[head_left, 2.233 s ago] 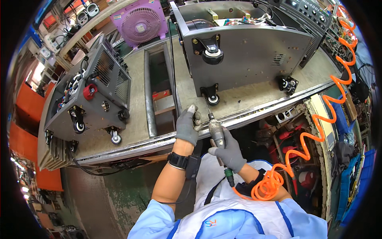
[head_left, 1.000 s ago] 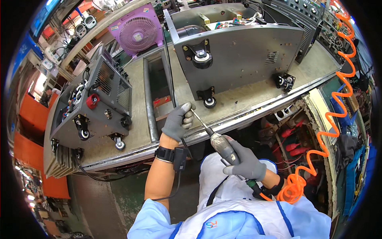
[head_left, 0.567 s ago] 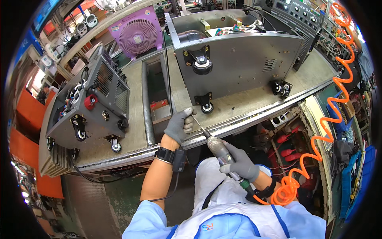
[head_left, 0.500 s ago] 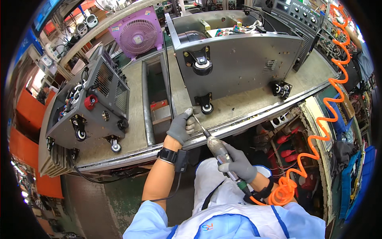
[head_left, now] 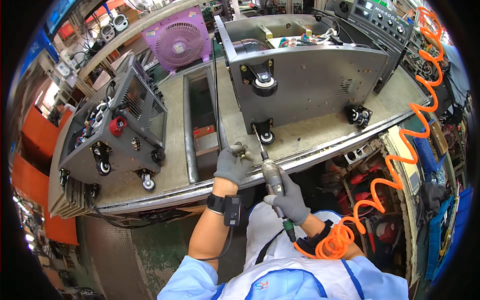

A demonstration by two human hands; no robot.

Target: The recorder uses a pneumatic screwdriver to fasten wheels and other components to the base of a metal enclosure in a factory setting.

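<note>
- Power driver [head_left: 271, 176]: my right hand [head_left: 292, 202] wraps it, maybe to aim its tip at the wheel [head_left: 267, 137].
- My left hand [head_left: 232, 166] curls; I can't tell if it's holding anything.

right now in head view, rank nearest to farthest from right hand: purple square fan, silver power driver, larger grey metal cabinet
1. Silver power driver: in right hand
2. Larger grey metal cabinet: ahead
3. Purple square fan: back left

Right cabinet [head_left: 310, 92] on bench [head_left: 175, 150], driver [head_left: 271, 174] before (fan [head_left: 178, 46] left)
</note>
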